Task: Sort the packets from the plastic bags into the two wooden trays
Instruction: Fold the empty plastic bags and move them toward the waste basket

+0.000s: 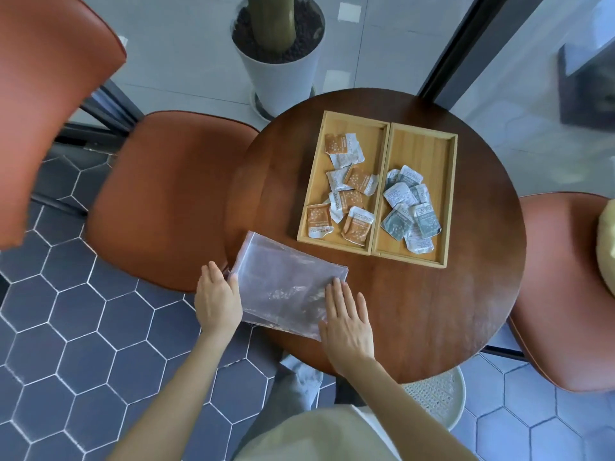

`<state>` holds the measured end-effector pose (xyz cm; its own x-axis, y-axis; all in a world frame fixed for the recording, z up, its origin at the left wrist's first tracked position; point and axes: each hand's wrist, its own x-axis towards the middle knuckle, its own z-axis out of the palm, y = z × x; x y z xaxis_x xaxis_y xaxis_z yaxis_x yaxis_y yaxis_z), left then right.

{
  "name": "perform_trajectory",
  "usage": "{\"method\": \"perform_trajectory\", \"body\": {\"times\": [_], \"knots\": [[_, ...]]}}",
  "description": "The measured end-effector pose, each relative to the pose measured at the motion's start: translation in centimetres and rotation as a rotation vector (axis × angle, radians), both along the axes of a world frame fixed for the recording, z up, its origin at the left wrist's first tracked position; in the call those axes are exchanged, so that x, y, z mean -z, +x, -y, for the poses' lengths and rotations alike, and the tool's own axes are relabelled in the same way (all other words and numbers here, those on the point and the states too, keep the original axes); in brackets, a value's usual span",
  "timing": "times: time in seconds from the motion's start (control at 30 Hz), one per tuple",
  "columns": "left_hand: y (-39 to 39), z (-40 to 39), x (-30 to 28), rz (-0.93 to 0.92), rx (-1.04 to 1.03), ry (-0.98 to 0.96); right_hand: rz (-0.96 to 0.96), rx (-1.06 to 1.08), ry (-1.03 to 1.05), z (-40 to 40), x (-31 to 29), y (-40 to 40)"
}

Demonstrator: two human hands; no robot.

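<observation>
Two wooden trays stand side by side on a round dark wooden table [432, 311]. The left tray [316, 181] holds several orange-and-white packets [357, 181]. The right tray [447, 181] holds several grey-and-white packets [404, 211] in its near half. Flat clear plastic bags [283, 277] lie stacked at the table's near left edge, with no packets visible inside. My left hand [218, 299] rests against the left edge of the bags with straight fingers. Flat on their right corner lies my right hand [346, 319], fingers spread.
A brown leather chair [166, 194] stands left of the table, and another chair [562, 287] stands at the right. A white plant pot [279, 51] sits on the floor beyond the table. A pale round stool [436, 397] shows below the table's near edge.
</observation>
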<state>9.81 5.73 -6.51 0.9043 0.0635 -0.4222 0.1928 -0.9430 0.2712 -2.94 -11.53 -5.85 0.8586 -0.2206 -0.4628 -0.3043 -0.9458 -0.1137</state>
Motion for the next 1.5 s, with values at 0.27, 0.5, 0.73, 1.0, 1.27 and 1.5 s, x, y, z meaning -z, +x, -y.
{"method": "perform_trajectory", "body": {"times": [0.27, 0.5, 0.73, 1.0, 1.27, 1.5], "knots": [[-0.8, -0.8, -0.7, -0.064, -0.114, -0.193, -0.11, -0.099, -0.018, 0.1, -0.1, -0.1], [-0.8, -1.3, -2.4, 0.002, -0.128, -0.323, -0.099, -0.021, 0.081, 0.6, -1.0, 0.7], [-0.9, -0.4, -7.2, 0.066, 0.166, -0.466, 0.135, 0.277, 0.283, 3.1, -3.5, 3.9], [-0.1, 2.2, -15.0, -0.111, 0.446, -0.657, 0.067, 0.601, 0.973, 5.8, -9.6, 7.3], [2.8, 2.4, -17.1, -0.599, -0.084, -1.327, 0.139, 0.69, 1.315, 6.2, -11.8, 5.3], [0.3, 3.5, -13.1, -0.736, -0.313, -1.364, 0.36, 0.972, 1.465, 6.4, -10.8, 2.9]]}}
